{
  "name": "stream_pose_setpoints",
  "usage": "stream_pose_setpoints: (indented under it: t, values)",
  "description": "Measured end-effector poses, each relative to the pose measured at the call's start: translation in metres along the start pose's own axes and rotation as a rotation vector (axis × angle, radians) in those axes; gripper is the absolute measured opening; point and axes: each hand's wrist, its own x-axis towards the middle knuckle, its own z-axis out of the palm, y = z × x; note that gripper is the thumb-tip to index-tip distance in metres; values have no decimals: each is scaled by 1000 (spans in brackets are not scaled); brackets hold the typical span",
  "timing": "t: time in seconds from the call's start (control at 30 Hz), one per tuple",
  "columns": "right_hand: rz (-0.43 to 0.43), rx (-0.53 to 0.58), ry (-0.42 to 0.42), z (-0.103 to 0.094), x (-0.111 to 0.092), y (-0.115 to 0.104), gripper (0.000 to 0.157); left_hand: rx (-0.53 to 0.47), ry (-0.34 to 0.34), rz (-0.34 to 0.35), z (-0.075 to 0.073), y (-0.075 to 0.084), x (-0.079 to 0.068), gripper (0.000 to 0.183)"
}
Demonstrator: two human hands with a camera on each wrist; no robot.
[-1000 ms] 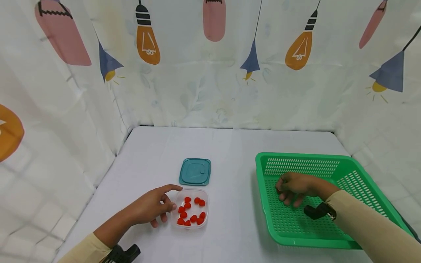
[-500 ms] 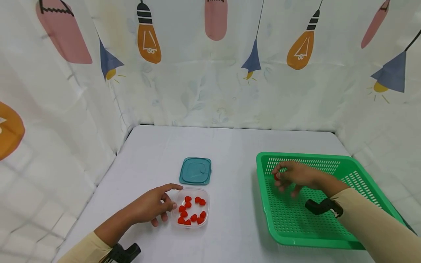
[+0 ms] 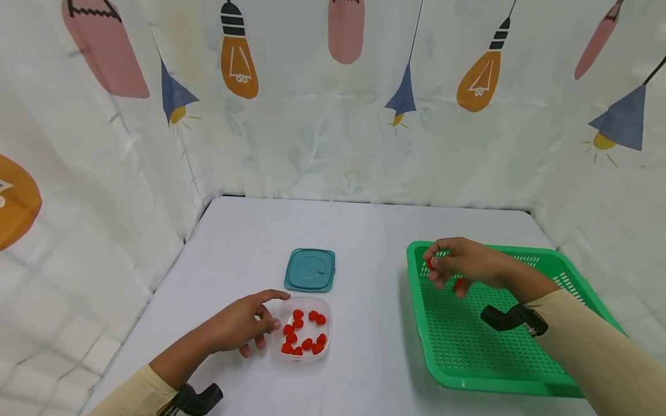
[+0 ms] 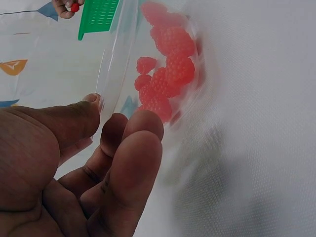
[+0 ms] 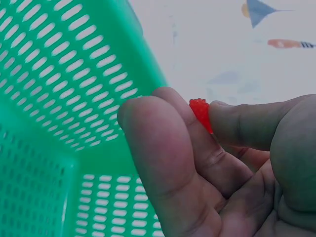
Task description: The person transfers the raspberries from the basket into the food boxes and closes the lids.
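Note:
My right hand (image 3: 465, 263) is over the far left part of the green basket (image 3: 442, 378). Between thumb and fingertip it pinches a red raspberry (image 5: 200, 112), bumpy and small. Another red piece (image 3: 458, 284) shows beside the lower fingers of that hand in the head view. My left hand (image 3: 244, 323) rests at the left side of a clear plastic container (image 3: 329, 323), index finger stretched to its far left corner and thumb at the rim. Several red raspberries (image 4: 173, 42) lie in the container. The other left fingers are loosely bent beside its wall.
A teal lid (image 3: 310, 270) lies flat on the white table (image 3: 369, 346), just behind the clear container. The perforated basket stands at the right. A printed white curtain (image 3: 312, 133) encloses the table at the back and sides.
My right hand has risen from inside the basket toward its far left rim, carrying the pinched raspberry. The second red piece has come into view. My left hand and the container stay put.

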Motion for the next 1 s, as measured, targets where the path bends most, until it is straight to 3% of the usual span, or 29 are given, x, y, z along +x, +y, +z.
stream_pose_setpoints:
  t: [0.33, 1.0]
  values:
    - [-25, -20, -11, 17, 6, -26, 30, 0, -2, -2, 1, 1, -2, 56]
    - [-88, -24, -123, 70, 35, -72, 21, 12, -4, 2, 0, 3, -2, 57]
